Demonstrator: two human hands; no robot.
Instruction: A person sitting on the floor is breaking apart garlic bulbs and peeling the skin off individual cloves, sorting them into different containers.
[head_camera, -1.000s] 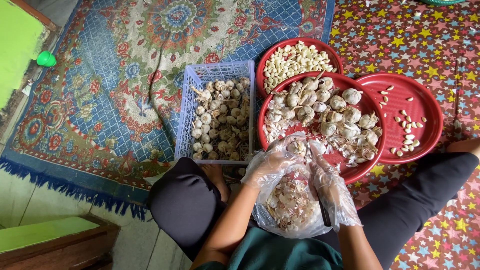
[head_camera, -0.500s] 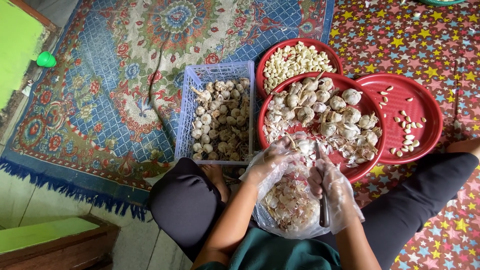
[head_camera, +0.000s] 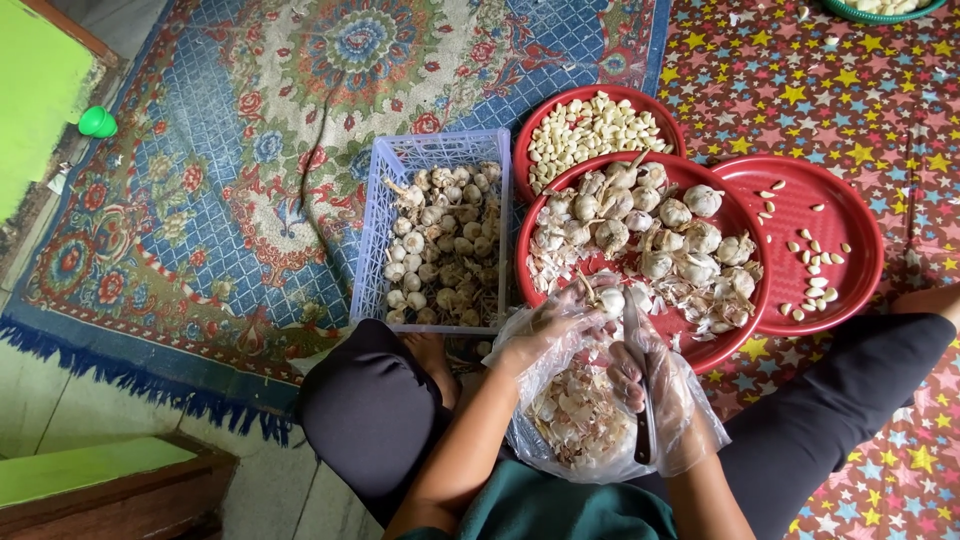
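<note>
1. Gloved left hand (head_camera: 553, 325) pinches a garlic bulb (head_camera: 609, 301) at the rim of the nearest red bowl (head_camera: 540, 215).
2. Gloved right hand (head_camera: 650, 375) grips a knife (head_camera: 638, 385), its blade pointing away from the person toward the bulb.
3. Bag of peels (head_camera: 580, 420) sits in the lap below.

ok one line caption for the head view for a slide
Gloved left hand holds a garlic bulb, right hand a knife, over red bowls.
</note>
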